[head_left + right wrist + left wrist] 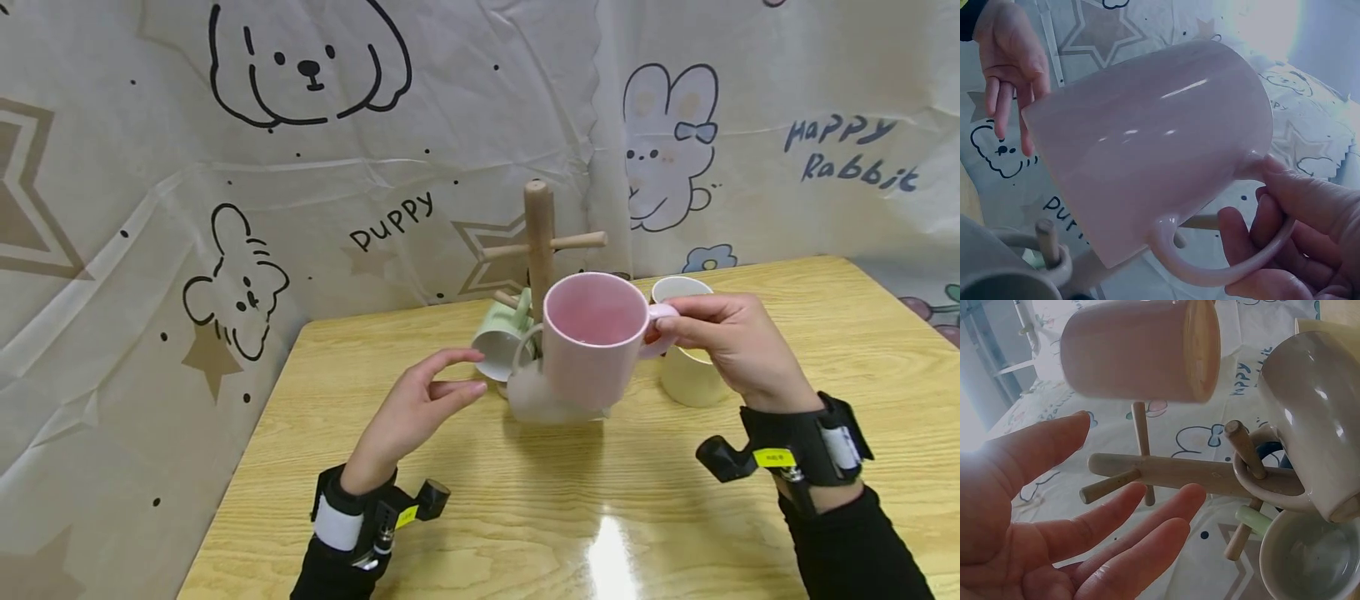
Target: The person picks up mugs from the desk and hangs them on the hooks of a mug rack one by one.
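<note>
My right hand (750,354) pinches the handle of a pink mug (588,375) between thumb and fingers. The mug is held up in front of a wooden mug tree (538,221), its mouth upward and tipped toward the head camera. To the left of the mug is my left hand (420,408), its fingers spread and touching nothing. A beige mug (1316,419) hangs by its handle on a lower peg of the tree. Behind that, a light green mug (497,340) hangs from another low peg. The upper pegs (1140,428) carry no mugs.
On the table (360,533) right of the tree stands a yellow mug (688,383), partly behind my right hand. A white-lined mug (678,287) is farther back. A printed cloth (450,108) hangs behind the table and along its left side.
</note>
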A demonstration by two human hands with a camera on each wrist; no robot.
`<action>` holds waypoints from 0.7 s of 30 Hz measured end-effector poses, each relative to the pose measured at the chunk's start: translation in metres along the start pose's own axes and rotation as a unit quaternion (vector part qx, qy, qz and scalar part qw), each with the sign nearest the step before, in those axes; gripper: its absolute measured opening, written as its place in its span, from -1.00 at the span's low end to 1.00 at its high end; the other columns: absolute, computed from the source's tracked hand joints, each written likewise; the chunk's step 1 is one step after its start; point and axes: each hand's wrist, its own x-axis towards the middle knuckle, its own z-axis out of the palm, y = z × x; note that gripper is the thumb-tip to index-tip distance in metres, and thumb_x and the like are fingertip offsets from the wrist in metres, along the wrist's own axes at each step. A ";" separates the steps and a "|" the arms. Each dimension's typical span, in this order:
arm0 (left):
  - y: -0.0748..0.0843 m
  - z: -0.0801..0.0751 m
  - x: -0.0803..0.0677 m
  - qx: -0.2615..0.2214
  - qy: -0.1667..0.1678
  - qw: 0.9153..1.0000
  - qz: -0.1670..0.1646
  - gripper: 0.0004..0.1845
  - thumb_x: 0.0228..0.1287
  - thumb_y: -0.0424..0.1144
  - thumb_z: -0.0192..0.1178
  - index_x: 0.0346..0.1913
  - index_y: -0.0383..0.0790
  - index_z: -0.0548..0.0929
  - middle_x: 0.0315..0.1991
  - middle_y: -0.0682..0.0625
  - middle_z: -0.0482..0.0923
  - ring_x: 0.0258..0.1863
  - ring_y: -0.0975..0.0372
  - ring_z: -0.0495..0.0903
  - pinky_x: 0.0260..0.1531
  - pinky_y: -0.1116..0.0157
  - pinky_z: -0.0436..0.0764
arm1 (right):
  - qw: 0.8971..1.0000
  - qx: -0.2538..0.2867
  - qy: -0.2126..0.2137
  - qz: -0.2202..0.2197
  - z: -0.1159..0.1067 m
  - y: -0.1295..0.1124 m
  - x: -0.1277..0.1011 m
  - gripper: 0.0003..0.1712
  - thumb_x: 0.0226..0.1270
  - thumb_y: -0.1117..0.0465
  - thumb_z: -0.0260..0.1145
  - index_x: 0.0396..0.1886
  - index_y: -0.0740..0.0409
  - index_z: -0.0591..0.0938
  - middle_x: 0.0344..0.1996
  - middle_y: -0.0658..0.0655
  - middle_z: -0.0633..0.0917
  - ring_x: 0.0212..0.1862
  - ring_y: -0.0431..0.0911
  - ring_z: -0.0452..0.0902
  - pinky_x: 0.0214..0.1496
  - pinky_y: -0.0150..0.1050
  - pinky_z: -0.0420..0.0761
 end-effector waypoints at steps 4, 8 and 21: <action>-0.001 -0.001 -0.001 0.000 -0.001 1.000 0.004 -0.55 0.25 -0.16 0.17 0.19 -0.14 0.40 0.05 -0.17 0.56 0.00 0.10 0.60 0.11 0.03 0.46 | 1.000 -0.011 -0.005 -0.003 0.015 0.005 0.004 -0.80 0.23 0.36 0.23 -0.30 0.05 0.74 -0.39 -0.06 0.70 -0.32 -0.23 0.52 -0.33 -0.43 0.56; -0.001 -0.003 0.000 -0.002 0.001 1.000 0.009 -0.54 0.25 -0.17 0.17 0.20 -0.16 0.40 0.01 -0.19 0.59 -0.03 0.11 0.62 0.10 0.03 0.47 | 0.998 -0.058 -0.012 0.008 0.022 0.006 0.003 -0.80 0.23 0.33 0.24 -0.28 0.00 0.73 -0.36 -0.08 0.69 -0.22 -0.18 0.46 -0.21 -0.39 0.51; 0.000 0.002 0.002 0.000 0.003 1.000 -0.001 -0.56 0.26 -0.18 0.15 0.19 -0.16 0.41 0.10 -0.16 0.52 -0.02 0.10 0.61 0.09 0.03 0.47 | 0.994 -0.040 -0.065 0.084 0.035 0.006 -0.001 -0.80 0.31 0.21 0.19 -0.25 0.20 0.69 -0.49 -0.02 0.70 -0.39 -0.20 0.67 -0.31 -0.29 0.66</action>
